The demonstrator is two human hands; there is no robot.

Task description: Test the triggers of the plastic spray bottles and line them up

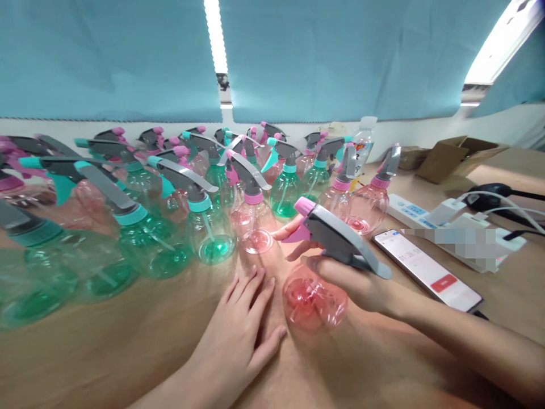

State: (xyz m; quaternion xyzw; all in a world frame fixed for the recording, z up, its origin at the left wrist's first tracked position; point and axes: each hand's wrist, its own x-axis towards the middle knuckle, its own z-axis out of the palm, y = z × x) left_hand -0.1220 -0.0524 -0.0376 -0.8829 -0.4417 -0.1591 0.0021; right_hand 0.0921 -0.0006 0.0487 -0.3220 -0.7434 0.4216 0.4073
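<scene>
Blue fabric (128,62) spans the background, with two bright light strips (215,34) showing beside it, above a brown table (162,346). Your two hands occupy the foreground. Your right hand (360,287) grasps one pink spray bottle (315,301) about its neck, just below the grey sprayer head, to the right of your left hand (238,326); that hand lies palm down on the table, fingers slightly parted, holding nothing. Just behind the held bottle stand three pink-collared bottles: one central bottle (255,221) and a pair (369,201) at right. Three green bottles (210,230) are distinct near the centre; further green and pink ones crowd the left and rear, overlapping too closely for you to count. At right lie one phone (426,270), one white power strip (411,210) and two cardboard boxes (457,159), the smaller partly covered by the larger. One clear drink bottle (365,136) rises behind the pair, its lower part hidden. Pixelation masks part of the power strip, and the left frame edge cuts off the outermost spray bottles. Whether the held bottle's base touches the table is perhaps beyond what you can judge from this angle.
</scene>
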